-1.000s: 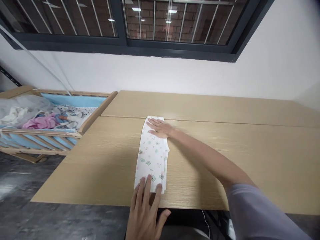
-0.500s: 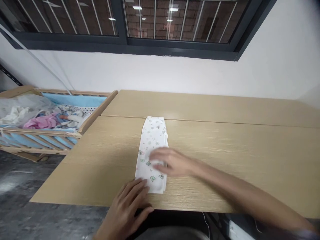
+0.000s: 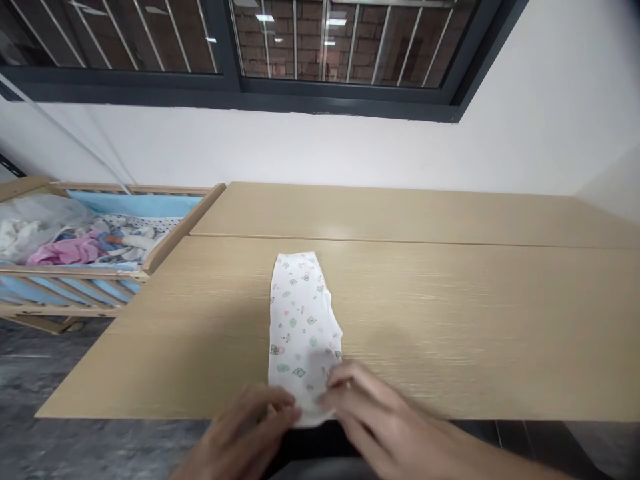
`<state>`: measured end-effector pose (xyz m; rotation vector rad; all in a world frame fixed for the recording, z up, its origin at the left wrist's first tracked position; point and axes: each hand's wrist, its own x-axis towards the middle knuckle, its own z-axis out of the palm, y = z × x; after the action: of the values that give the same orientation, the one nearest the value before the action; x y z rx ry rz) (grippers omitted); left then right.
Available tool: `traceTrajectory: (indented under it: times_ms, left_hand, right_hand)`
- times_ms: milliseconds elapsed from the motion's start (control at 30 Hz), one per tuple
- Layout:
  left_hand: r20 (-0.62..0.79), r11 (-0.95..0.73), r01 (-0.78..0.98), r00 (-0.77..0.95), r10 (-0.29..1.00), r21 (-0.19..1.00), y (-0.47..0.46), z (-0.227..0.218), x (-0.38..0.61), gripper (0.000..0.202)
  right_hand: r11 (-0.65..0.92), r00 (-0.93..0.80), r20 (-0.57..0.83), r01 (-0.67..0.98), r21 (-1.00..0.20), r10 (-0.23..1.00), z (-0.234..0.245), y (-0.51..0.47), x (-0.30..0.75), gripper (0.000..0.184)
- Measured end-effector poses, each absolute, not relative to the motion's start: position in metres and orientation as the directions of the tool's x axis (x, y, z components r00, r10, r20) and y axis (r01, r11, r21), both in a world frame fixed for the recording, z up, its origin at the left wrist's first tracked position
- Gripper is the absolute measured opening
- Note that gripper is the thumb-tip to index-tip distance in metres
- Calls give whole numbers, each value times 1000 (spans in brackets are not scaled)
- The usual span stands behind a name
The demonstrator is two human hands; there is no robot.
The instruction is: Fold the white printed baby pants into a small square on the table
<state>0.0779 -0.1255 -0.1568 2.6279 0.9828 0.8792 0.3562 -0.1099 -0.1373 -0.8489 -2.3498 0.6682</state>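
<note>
A pair of white baby pants (image 3: 300, 327) with a small green and pink print lies folded lengthwise on the wooden table. Its near end reaches the table's front edge. My left hand (image 3: 245, 427) has thumb and fingers closed on the near left corner of the cloth. At the near right corner, my right hand (image 3: 375, 413) pinches the same end, a little blurred by motion. My fingers partly cover the near edge of the pants.
The pale wooden table (image 3: 450, 300) has a seam running across it. To the left stands a wooden crib (image 3: 183, 227) with blue lining, holding a pink cloth (image 3: 70, 249) and other heaped cloths. A dark-framed window (image 3: 320, 99) is in the white wall behind.
The pants have slid nearer, down to the table's front edge. My right hand has come back from the middle of the cloth to its near end, and my left hand has closed on it.
</note>
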Motion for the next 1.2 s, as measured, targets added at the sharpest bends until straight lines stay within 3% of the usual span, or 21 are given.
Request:
traceTrajectory:
  times_ms: [67,200,267,400,500,567,633,733,833,900,1000,1200]
  left_hand:
    - [518,-683,606,463,719,408,-103,-144,81,29]
    - [525,-477,752,205,826,456,-26,-110,95,21]
    - [420,-367,821,174,891,438,19,-101,104,24]
    - [183,-212,922,159,970,324,95,-109,121,28]
    - [154,-172,952,135,979,255,111,-124,130,31]
    - [173,-170,964,135,976,207,95,-135,135,40]
    - [235,-214,966,176,956,146,59,-148,142,50]
    - [356,-321,947,295,887,15,-5,-172,154,60]
    - [351,-345,938,334,875,-32,-47,-197,163,68]
    - [299,-347,937,341,891,-35,-56,-207,165,66]
    - [263,-340,940,332,906,-19,-54,-212,165,61]
    - [251,-299,949,314,915,-100,-51,-213,161,58]
  right_hand:
    - [600,-606,301,381,-703,737,-118,-84,357,31]
    - [545,-412,389,389,-743,824,-115,3,350,33]
    - [499,-314,396,407,-765,863,-127,53,342,33]
    - [393,-290,274,535,-748,917,-161,131,324,20]
    - [351,-320,184,614,-707,929,-176,154,317,19]
    - [379,-326,211,634,-674,922,-176,153,317,20]
    - [486,-363,324,644,-590,874,-169,142,318,27]
    - [733,-606,412,545,-407,680,-157,114,316,41]
    - [877,-864,266,327,-351,428,-162,85,307,50]
    - [905,-934,170,242,-350,316,-175,76,300,53]
    - [912,-946,122,246,-327,299,-197,85,296,54]
    - [871,-887,72,427,-244,455,-204,155,300,57]
